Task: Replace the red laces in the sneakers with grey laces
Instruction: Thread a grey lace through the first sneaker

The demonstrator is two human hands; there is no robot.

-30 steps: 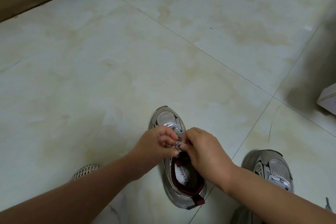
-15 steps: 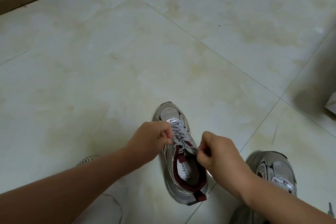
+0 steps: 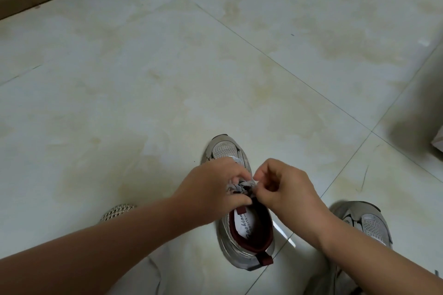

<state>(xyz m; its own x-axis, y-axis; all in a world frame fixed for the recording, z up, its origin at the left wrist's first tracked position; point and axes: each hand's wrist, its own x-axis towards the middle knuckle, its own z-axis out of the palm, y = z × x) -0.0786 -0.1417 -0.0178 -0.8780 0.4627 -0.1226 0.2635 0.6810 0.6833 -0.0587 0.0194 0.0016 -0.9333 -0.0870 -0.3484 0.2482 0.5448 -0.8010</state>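
On the tiled floor (image 3: 167,79), both hands — left hand (image 3: 211,187), right hand (image 3: 285,189) — pinch the grey lace (image 3: 242,185) over the near sneaker (image 3: 239,230), probably tying off; the second sneaker (image 3: 366,220) looks laced — no red lace visible.

We see a pale tiled floor (image 3: 167,84) from above. In the lower middle stands a grey sneaker (image 3: 242,230) with a dark red collar, its toe pointing away from us. Both hands meet over its tongue: the left hand (image 3: 211,189) and the right hand (image 3: 287,189) pinch the grey lace (image 3: 242,185) between curled fingers. A second sneaker (image 3: 366,220) stands at the right, partly behind the right forearm. A woven object (image 3: 117,211) shows beside the left forearm.
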